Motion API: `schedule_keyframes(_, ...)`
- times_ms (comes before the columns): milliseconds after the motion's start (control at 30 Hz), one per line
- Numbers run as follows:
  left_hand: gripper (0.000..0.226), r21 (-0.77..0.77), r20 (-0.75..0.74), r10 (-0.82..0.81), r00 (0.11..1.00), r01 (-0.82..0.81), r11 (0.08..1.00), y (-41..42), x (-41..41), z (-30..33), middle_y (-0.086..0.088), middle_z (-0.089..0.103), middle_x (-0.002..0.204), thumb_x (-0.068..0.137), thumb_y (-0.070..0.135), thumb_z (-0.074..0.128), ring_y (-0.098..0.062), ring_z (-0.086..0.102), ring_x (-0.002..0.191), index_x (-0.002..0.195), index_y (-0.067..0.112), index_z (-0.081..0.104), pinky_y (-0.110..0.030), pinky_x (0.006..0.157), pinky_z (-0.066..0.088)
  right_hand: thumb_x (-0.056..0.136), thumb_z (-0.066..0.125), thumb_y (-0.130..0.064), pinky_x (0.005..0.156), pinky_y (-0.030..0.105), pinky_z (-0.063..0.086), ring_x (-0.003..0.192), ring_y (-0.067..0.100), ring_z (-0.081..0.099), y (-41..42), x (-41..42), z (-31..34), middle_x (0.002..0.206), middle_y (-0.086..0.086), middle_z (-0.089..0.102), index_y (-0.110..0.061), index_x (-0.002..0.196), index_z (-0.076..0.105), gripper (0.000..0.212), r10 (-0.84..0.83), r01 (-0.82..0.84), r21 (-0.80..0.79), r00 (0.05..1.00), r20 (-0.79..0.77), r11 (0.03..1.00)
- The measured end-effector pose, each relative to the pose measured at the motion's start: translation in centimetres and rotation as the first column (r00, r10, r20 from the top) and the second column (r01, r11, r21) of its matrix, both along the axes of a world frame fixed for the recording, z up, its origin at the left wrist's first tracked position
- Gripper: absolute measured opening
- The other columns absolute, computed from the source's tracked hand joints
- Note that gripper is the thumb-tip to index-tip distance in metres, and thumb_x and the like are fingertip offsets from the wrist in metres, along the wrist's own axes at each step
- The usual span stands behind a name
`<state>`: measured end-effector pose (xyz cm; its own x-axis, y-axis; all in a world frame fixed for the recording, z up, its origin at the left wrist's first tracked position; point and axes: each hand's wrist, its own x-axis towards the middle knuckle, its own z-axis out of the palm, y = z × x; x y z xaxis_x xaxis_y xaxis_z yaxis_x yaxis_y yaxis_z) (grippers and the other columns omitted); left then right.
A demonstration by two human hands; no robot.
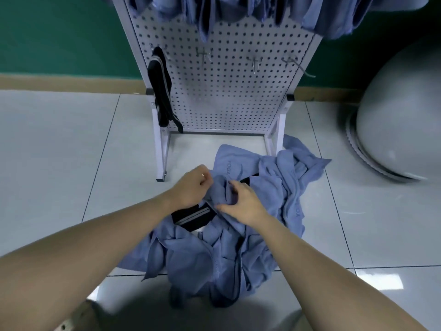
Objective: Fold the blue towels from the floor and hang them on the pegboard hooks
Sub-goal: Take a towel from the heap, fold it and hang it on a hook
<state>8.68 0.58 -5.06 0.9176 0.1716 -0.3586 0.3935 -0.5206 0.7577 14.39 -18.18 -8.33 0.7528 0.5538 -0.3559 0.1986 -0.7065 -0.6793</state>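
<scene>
A heap of blue towels (269, 187) lies on the tiled floor in front of a white pegboard stand (229, 91). Both hands hold one blue towel (220, 191) at the top of the heap. My left hand (191, 187) grips its left edge with curled fingers. My right hand (243, 201) pinches its bunched fabric just to the right. A black strap with grey stripes (193, 217) runs under the hands. Several blue towels (238, 10) hang along the top of the pegboard. Bare metal hooks (255, 64) stick out lower down.
A black striped strap (161, 91) hangs from a hook on the pegboard's left side. A large grey ball (401, 125) sits on the floor at the right. A green wall (59, 37) stands behind. White floor tiles (59, 151) spread out to the left.
</scene>
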Motion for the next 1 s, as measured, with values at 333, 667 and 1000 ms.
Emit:
schedule_keyframes(333, 0.013, 0.052, 0.383, 0.095, 0.919, -0.124, 0.991, 3.7, 0.4, 18.3, -0.006, 0.045, 0.076, 0.109, 0.024, 0.042, -0.017, 0.038, 0.068, 0.097, 0.021, 0.046, -0.032, 0.061, 0.036, 0.103, 0.061, -0.024, 0.057, 0.031, 0.029, 0.057, 0.01, 0.033, 2.2, 1.1, 18.4, 0.059, -0.004, 0.037, -0.014, 0.068, 0.04, 0.043, -0.071, 0.036, 0.25, 0.989, 0.132, 0.968)
schedule_keyframes(667, 0.056, 0.44, 0.246, -0.285, 0.926, 0.155, 0.884, 5.5, -6.2, 30.8, 0.011, 0.03, 0.047, 0.088, 0.037, 0.079, -0.009, 0.029, 0.047, 0.059, 0.012, 0.038, -0.022, 0.047, 0.028, 0.097, 0.051, -0.002, 0.065, 0.031, 0.038, 0.07, 0.017, 0.05, -1.6, 0.7, 36.8, 0.081, 0.02, 0.067, -0.009, 0.091, 0.076, 0.027, -0.184, 0.035, 0.355, 0.9, 0.395, 0.934)
schedule_keyframes(1000, 0.051, 0.079, 0.411, -0.057, 0.91, 0.027, 0.996, 6.1, -9.4, 29.0, 0.003, 0.062, 0.084, 0.092, 0.058, 0.052, -0.012, 0.05, 0.077, 0.093, 0.009, 0.066, -0.037, 0.075, 0.044, 0.102, 0.058, -0.006, 0.082, 0.034, 0.058, 0.09, 0.02, 0.072, -3.5, -2.8, 37.7, 0.099, 0.007, 0.079, -0.013, 0.098, 0.079, 0.023, -0.232, 0.158, 0.569, 0.971, 0.059, 0.807)
